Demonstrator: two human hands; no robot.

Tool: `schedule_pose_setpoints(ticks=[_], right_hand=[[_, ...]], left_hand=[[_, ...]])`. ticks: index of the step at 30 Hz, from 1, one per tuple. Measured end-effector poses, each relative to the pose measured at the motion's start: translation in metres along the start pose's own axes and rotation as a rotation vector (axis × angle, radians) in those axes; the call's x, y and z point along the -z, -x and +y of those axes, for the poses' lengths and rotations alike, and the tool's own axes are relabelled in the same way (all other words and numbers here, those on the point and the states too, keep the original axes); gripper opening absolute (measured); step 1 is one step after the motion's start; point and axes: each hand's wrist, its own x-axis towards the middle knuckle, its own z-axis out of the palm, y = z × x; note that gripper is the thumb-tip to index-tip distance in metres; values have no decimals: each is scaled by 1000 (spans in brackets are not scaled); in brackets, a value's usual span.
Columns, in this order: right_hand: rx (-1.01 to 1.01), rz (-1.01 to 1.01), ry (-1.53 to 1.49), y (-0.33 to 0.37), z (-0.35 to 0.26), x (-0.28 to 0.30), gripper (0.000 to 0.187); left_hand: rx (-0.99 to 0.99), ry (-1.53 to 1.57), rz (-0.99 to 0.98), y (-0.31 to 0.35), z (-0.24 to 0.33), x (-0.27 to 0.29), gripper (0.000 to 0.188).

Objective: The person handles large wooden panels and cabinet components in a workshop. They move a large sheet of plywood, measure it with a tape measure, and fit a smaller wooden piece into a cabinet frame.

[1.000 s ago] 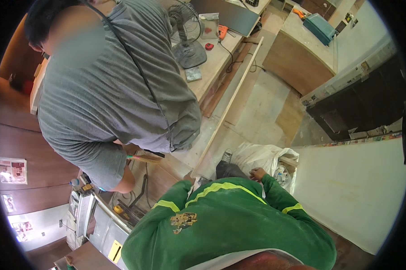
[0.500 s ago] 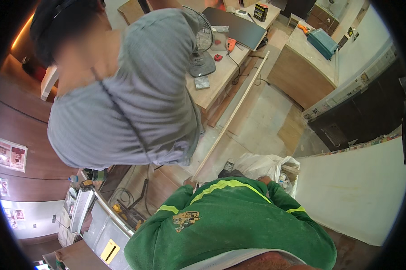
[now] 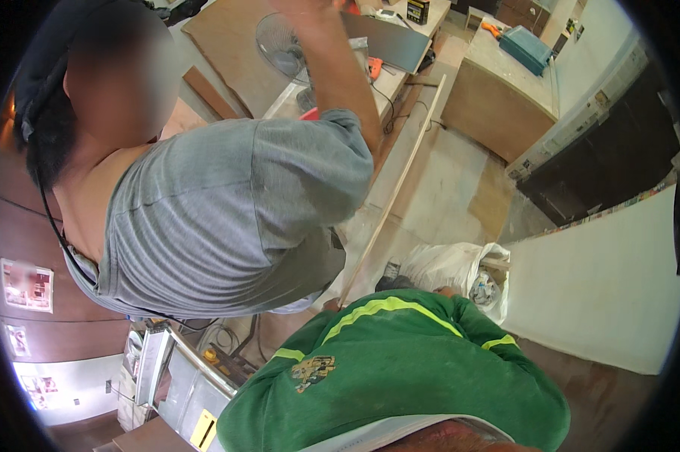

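Note:
A long, thin wooden strip (image 3: 393, 192) runs from my waist away across the floor to the far workbench. My left hand (image 3: 332, 304), mostly hidden by my green sleeve, is closed around its near end. Just past the front of my shirt, my right hand (image 3: 445, 291) shows only in part beside a white plastic sack (image 3: 438, 264); its fingers are hidden. A co-worker in a grey shirt (image 3: 204, 218) stands close at my left, one bare arm (image 3: 332, 68) raised over the bench.
The workbench (image 3: 424, 38) holds a dark panel (image 3: 385, 41), an orange power tool (image 3: 375, 68) and a fan (image 3: 280, 45). A teal toolbox (image 3: 524, 50) lies on a wooden cabinet (image 3: 490, 102). At lower left, a metal-edged machine (image 3: 186, 384) stands near hoses. A white panel (image 3: 588, 301) borders the right.
The co-worker has turned and raised an arm over the bench, now covering part of it. My left hand stays at the strip's near end. The view has shifted slightly.

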Motion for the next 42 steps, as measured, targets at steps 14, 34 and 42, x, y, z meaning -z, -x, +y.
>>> schedule_pose_setpoints(ticks=[14, 34, 42], right_hand=[[789, -149, 1003, 12, 35, 47, 36], [480, -386, 560, -37, 7, -7, 39], [1058, -321, 927, -58, 28, 13, 28]], left_hand=[[60, -329, -355, 0, 63, -10, 48], [290, -189, -195, 175, 0, 3, 22], [358, -245, -174, 152, -41, -28, 29]])
